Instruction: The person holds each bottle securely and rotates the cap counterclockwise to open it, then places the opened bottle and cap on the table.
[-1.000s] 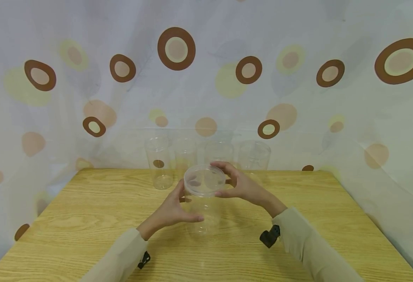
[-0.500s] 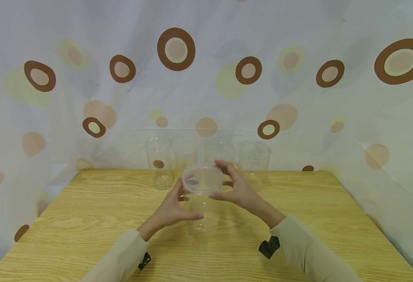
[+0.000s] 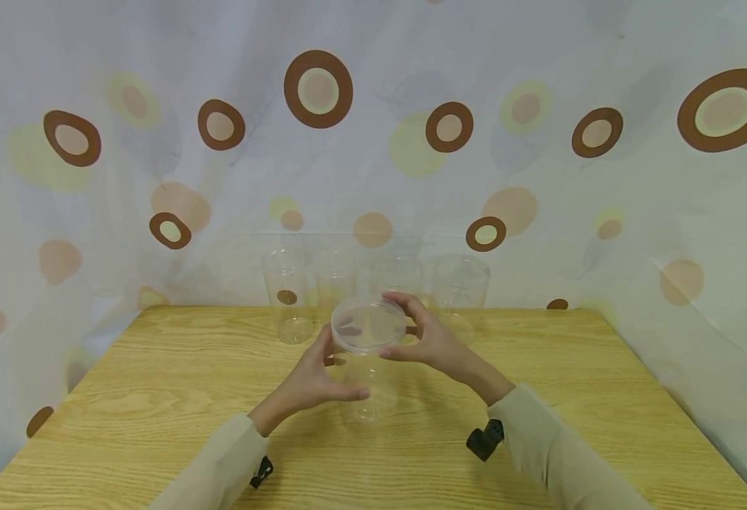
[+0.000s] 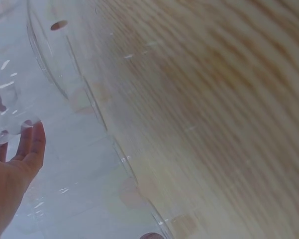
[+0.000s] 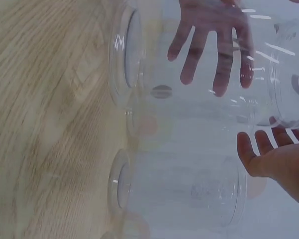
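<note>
At the middle of the wooden counter (image 3: 156, 411), the left hand (image 3: 311, 379) grips an upright clear jar (image 3: 373, 379) while the right hand (image 3: 435, 345) holds its lid (image 3: 368, 324), four clear containers (image 3: 287, 283) standing behind, before a patterned curtain (image 3: 373, 184).

passable: table flanks (image 3: 175, 397) | blocked centre: held jar (image 3: 374, 365) | blocked rear: four jars (image 3: 338, 280)

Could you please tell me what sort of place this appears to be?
Probably a makeshift work or recording booth, though I can't be sure: a dotted sheet hangs behind a wood-grain table, and four clear containers stand near its far edge.
</note>
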Demonstrator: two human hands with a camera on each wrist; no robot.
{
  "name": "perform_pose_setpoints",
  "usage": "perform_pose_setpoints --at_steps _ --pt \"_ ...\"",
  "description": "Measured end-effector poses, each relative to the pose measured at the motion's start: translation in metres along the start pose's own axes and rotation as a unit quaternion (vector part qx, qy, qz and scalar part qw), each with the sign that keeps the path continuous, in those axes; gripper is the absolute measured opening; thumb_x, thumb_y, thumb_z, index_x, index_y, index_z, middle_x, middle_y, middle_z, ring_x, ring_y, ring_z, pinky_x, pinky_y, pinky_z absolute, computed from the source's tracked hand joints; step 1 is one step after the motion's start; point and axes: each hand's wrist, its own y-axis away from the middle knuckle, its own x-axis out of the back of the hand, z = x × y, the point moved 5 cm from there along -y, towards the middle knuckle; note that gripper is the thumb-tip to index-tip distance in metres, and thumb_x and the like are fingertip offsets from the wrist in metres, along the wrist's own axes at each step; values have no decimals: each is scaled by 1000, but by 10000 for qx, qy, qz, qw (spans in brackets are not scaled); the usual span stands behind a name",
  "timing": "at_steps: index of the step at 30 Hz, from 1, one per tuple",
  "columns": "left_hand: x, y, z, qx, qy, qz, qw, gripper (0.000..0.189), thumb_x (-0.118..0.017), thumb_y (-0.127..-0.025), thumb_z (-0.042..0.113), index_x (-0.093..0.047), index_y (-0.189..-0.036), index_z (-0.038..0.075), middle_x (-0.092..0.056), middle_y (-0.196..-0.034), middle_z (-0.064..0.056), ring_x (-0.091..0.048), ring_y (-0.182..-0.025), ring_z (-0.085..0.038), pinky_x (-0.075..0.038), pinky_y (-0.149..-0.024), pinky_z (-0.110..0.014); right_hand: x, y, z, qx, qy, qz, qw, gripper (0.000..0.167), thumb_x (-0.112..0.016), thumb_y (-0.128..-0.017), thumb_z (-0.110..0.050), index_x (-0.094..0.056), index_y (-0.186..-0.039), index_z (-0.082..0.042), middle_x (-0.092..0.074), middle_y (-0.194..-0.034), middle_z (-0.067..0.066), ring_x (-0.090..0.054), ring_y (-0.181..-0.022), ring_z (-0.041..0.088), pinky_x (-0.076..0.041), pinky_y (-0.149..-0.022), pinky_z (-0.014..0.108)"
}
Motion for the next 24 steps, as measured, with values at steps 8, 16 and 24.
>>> perform_pose_setpoints --at_steps 8,16,24 --pt "-1 0 2 -129 20 -223 9997 102 -80 -66 5 -16 -144 16 -37 -139 -16 -42 -124 -34 -42 -91 -52 6 -3 2 135 -317 -847 9958 78 -71 -80 -21 -25 -143 -22 -27 -143 11 -33 -126 30 -35 -99 53" --pt "0 0 -2 -124 -36 -146 9998 102 -81 -66 6 -16 -144 14 -37 -139 -14 -42 -124 -31 -42 -91 -52 6 0 -2 228 -161 -627 9976 82 -72 -79 -21 -22 -144 -21 -26 -145 6 -30 -129 31 -33 -100 53" --pt "2 0 -3 27 -180 116 9998 101 -81 -64 6 -20 -143 14 -38 -137 -13 -44 -122 -32 -42 -91 -54 -2 7 -5 85 382 574 9976 88 -78 -72 -26 -25 -142 -18 -34 -142 8 -32 -129 25 -34 -100 51"
